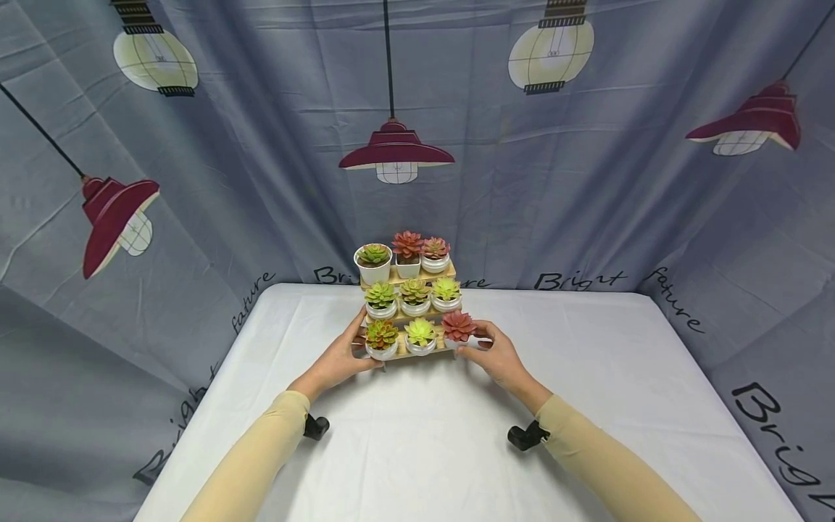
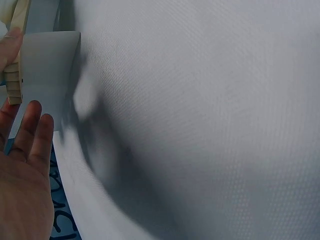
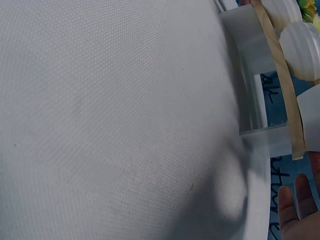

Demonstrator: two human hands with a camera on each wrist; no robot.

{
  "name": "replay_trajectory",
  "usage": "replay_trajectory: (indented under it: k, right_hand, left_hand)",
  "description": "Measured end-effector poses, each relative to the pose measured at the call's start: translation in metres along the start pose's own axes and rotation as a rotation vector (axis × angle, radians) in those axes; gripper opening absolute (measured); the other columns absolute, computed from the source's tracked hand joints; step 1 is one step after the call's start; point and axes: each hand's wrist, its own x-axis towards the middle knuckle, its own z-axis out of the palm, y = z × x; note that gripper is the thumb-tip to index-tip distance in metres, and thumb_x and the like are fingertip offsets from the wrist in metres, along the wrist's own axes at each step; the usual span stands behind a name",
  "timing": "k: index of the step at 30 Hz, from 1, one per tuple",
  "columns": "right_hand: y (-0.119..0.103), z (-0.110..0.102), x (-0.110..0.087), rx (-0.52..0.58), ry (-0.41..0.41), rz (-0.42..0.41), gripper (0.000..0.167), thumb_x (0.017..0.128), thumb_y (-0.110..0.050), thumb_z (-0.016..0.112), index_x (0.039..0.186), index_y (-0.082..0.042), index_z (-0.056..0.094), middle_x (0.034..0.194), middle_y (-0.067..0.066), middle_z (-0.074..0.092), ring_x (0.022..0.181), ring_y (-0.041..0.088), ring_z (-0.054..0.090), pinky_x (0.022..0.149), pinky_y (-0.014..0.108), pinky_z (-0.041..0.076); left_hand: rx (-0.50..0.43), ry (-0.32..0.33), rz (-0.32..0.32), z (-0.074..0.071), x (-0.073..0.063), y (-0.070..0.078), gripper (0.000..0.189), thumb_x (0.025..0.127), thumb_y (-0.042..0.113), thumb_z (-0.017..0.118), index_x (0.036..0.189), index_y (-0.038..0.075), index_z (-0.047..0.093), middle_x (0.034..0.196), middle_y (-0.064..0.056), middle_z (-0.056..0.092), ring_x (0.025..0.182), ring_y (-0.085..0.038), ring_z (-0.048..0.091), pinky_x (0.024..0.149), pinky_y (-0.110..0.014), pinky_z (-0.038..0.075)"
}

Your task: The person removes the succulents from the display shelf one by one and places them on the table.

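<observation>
A three-tier wooden plant stand [image 1: 435, 349] bears several small potted succulents. At its left end my left hand [image 1: 341, 362] grips the lowest tier; in the left wrist view the thumb [image 2: 11, 46] lies against the wooden plank [image 2: 14, 82]. On the right, my right hand [image 1: 499, 357] holds the red succulent [image 1: 459, 326] by its white pot [image 3: 309, 117] at the lowest tier's end, thumb in front. Beside that pot sit a yellow-green succulent [image 1: 420, 332] and an orange-green one [image 1: 381, 333]. The right thumb is hidden in the right wrist view.
Middle-tier pots hold green succulents [image 1: 414, 290]; the top tier carries a green one [image 1: 374, 255] and two reddish ones [image 1: 408, 246]. Everything stands on a white-covered table [image 1: 417, 449], near its back edge. A grey-blue printed curtain [image 1: 287, 181] hangs behind and at both sides.
</observation>
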Motion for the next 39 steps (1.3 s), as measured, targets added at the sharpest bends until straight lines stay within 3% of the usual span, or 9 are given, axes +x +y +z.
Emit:
replay_trajectory:
  k: [15, 27, 39]
  right_hand:
    - [0.0033, 0.0009, 0.0006, -0.006, 0.02, -0.024, 0.057, 0.085, -0.014, 0.085, 0.135, -0.006, 0.058, 0.132, 0.015, 0.059, 0.13, 0.038, 0.05, 0.11, 0.051, 0.042]
    - [0.0034, 0.0007, -0.0005, -0.003, 0.016, -0.015, 0.063, 0.085, -0.022, 0.087, 0.138, -0.005, 0.057, 0.135, 0.016, 0.058, 0.131, 0.039, 0.049, 0.112, 0.056, 0.039]
    - [0.0044, -0.0013, 0.0002, -0.012, 0.034, -0.015, 0.059, 0.085, -0.023, 0.086, 0.136, -0.008, 0.061, 0.133, 0.013, 0.06, 0.128, 0.034, 0.052, 0.111, 0.05, 0.042]
  left_hand:
    - [0.076, -0.001, -0.027, -0.0007, -0.001, 0.0018, 0.118, 0.083, 0.021, 0.089, 0.166, 0.036, 0.005, 0.137, -0.008, 0.052, 0.12, -0.024, 0.057, 0.109, -0.044, 0.047]
    - [0.098, -0.002, -0.046, -0.0016, -0.0014, 0.0001, 0.119, 0.083, 0.021, 0.089, 0.165, 0.038, 0.005, 0.137, -0.009, 0.053, 0.12, -0.027, 0.058, 0.109, -0.047, 0.046]
    - [0.093, -0.002, -0.047, -0.0015, -0.0024, 0.002, 0.118, 0.083, 0.023, 0.089, 0.165, 0.04, 0.005, 0.136, -0.01, 0.052, 0.117, -0.027, 0.058, 0.108, -0.048, 0.046]
